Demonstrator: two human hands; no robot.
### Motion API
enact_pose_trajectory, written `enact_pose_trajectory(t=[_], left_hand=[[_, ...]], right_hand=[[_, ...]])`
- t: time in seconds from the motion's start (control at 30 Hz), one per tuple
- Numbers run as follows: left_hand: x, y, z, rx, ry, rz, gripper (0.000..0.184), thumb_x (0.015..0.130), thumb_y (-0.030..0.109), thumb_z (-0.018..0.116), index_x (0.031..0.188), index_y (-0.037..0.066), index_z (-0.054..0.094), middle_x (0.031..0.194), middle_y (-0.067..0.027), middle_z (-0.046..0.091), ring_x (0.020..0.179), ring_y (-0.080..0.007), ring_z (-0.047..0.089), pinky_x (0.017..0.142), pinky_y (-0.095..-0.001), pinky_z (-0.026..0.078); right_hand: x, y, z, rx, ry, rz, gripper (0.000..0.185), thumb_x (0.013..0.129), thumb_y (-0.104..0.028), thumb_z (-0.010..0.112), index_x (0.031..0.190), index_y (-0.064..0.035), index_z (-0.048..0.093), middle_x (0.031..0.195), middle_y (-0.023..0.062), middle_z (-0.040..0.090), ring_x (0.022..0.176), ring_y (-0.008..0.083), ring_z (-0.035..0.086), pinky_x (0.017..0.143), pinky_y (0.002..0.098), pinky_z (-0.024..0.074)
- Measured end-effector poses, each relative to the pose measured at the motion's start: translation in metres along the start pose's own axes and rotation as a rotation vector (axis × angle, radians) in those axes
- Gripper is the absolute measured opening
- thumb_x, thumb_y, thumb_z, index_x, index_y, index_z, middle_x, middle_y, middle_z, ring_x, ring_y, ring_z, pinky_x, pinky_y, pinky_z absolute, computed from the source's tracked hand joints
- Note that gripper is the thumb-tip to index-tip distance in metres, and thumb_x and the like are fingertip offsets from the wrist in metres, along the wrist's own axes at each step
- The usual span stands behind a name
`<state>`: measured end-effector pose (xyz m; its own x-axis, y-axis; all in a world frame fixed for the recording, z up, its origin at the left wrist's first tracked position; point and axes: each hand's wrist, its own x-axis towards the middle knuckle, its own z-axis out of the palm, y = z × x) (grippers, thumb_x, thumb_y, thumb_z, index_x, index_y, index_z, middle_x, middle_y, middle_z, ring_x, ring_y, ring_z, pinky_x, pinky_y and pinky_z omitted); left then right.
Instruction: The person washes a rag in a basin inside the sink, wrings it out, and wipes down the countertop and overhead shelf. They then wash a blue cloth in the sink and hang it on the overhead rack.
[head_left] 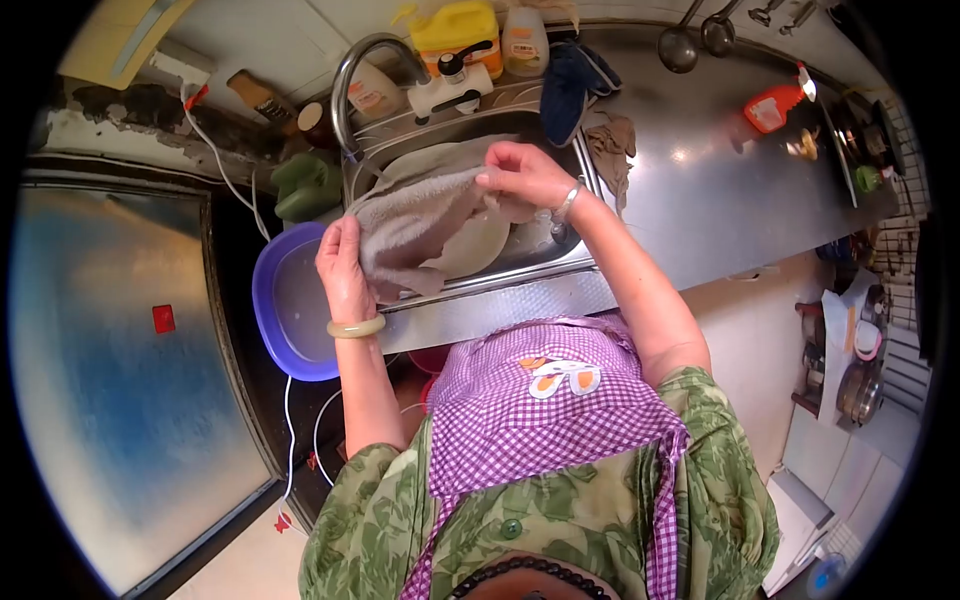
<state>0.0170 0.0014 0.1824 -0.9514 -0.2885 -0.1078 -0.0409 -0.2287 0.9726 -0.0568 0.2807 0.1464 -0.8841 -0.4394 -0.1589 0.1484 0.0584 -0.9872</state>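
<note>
A grey-brown towel [415, 225] is stretched between my two hands over the sink [590, 255]. My left hand [345, 275] grips its left end, near the sink's left edge. At the other end, my right hand [530, 177] pinches the upper right part between thumb and fingers. Below the cloth a pale round basin or plate [480, 245] shows in the sink, partly covered. The curved faucet [345, 100] rises behind the towel.
A purple basin [265, 300] with cloudy liquid stands left of the sink. Behind are a yellow jug [455, 30] and several bottles. Blue gloves or cloth [570, 95] and a brown rag [610, 150] lie at the sink's right edge. A red spray bottle [772, 108] lies on the steel counter [690, 200].
</note>
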Motion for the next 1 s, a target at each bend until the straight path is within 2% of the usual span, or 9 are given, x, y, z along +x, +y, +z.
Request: enact_pose_trajectory(t=[0.1,0.23,0.33,0.47,0.53,0.6,0.7,0.83,1.0], left_hand=[[0.003,-0.007,-0.002,0.035,-0.023,-0.023,0.018,0.094,0.021,0.066,0.096,0.004,0.065,0.087,0.0025,0.063,0.080,-0.0055,0.054,0.074,-0.0217,0.043],[0.001,-0.020,-0.006,-0.045,0.053,-0.016,0.017,0.096,0.022,0.064,0.092,0.006,0.064,0.080,0.0060,0.057,0.073,-0.0034,0.046,0.068,-0.0211,0.038],[0.004,-0.040,-0.018,-0.037,0.086,-0.045,0.019,0.098,0.023,0.062,0.096,0.005,0.066,0.081,0.0060,0.058,0.075,-0.0033,0.048,0.067,-0.0203,0.039],[-0.006,-0.058,-0.013,0.141,0.162,0.057,0.027,0.099,0.025,0.058,0.103,0.000,0.065,0.084,0.0025,0.059,0.077,-0.0071,0.050,0.067,-0.0252,0.042],[-0.006,-0.070,-0.012,0.455,0.155,0.203,0.027,0.098,0.025,0.059,0.102,-0.001,0.065,0.086,-0.0066,0.062,0.079,-0.0170,0.057,0.071,-0.0306,0.045],[-0.006,-0.090,-0.016,0.827,0.107,0.266,0.023,0.093,0.023,0.061,0.096,0.001,0.068,0.091,-0.0171,0.064,0.084,-0.0308,0.062,0.074,-0.0367,0.048],[-0.005,-0.146,-0.041,1.029,-0.142,0.079,0.024,0.089,0.026,0.061,0.087,0.005,0.072,0.096,-0.0216,0.065,0.091,-0.0385,0.062,0.079,-0.0452,0.048],[-0.013,-0.188,-0.057,1.354,-0.254,0.226,0.034,0.091,0.036,0.055,0.085,0.007,0.073,0.094,-0.0205,0.067,0.091,-0.0344,0.065,0.083,-0.0513,0.046],[-0.008,-0.175,-0.051,1.402,-0.333,-0.099,0.037,0.095,0.035,0.048,0.099,0.005,0.070,0.097,-0.0207,0.068,0.093,-0.0397,0.063,0.083,-0.0507,0.048]], right_hand=[[0.006,-0.006,0.014,-0.380,0.123,0.010,0.023,0.089,-0.021,0.069,0.079,-0.0080,0.052,0.073,-0.0066,0.052,0.068,0.0036,0.047,0.061,0.0219,0.0406],[0.021,0.021,0.040,-0.039,0.079,-0.156,0.020,0.088,-0.019,0.067,0.078,-0.0079,0.053,0.071,-0.0067,0.052,0.067,0.0038,0.047,0.060,0.0225,0.0401],[0.025,0.014,0.042,-0.391,0.124,-0.049,0.018,0.089,-0.017,0.067,0.079,-0.0080,0.055,0.072,-0.0073,0.052,0.067,0.0037,0.047,0.060,0.0220,0.0400],[0.029,0.021,0.055,-0.078,0.074,-0.091,0.015,0.087,-0.018,0.068,0.082,-0.0085,0.057,0.074,-0.0056,0.056,0.068,0.0035,0.049,0.061,0.0205,0.0412],[0.044,0.041,0.054,0.034,0.037,-0.092,0.014,0.086,-0.018,0.069,0.085,-0.0078,0.059,0.075,-0.0047,0.056,0.072,0.0050,0.052,0.064,0.0230,0.0445],[0.049,0.067,0.052,-0.254,0.043,-0.025,0.014,0.087,-0.019,0.067,0.090,-0.0066,0.061,0.078,-0.0019,0.061,0.075,0.0082,0.056,0.068,0.0265,0.0472],[0.033,0.112,0.037,-0.581,0.061,-0.013,0.017,0.088,-0.019,0.064,0.097,-0.0054,0.063,0.084,0.0059,0.067,0.079,0.0180,0.063,0.073,0.0321,0.0502],[-0.017,0.149,-0.003,-0.967,0.052,0.090,0.024,0.089,-0.024,0.061,0.101,-0.0041,0.065,0.094,0.0224,0.067,0.087,0.0404,0.064,0.078,0.0438,0.0510],[-0.068,0.193,-0.021,-1.213,-0.133,0.195,0.038,0.095,-0.035,0.049,0.089,-0.0027,0.068,0.089,0.0193,0.068,0.093,0.0377,0.062,0.084,0.0474,0.0483]])
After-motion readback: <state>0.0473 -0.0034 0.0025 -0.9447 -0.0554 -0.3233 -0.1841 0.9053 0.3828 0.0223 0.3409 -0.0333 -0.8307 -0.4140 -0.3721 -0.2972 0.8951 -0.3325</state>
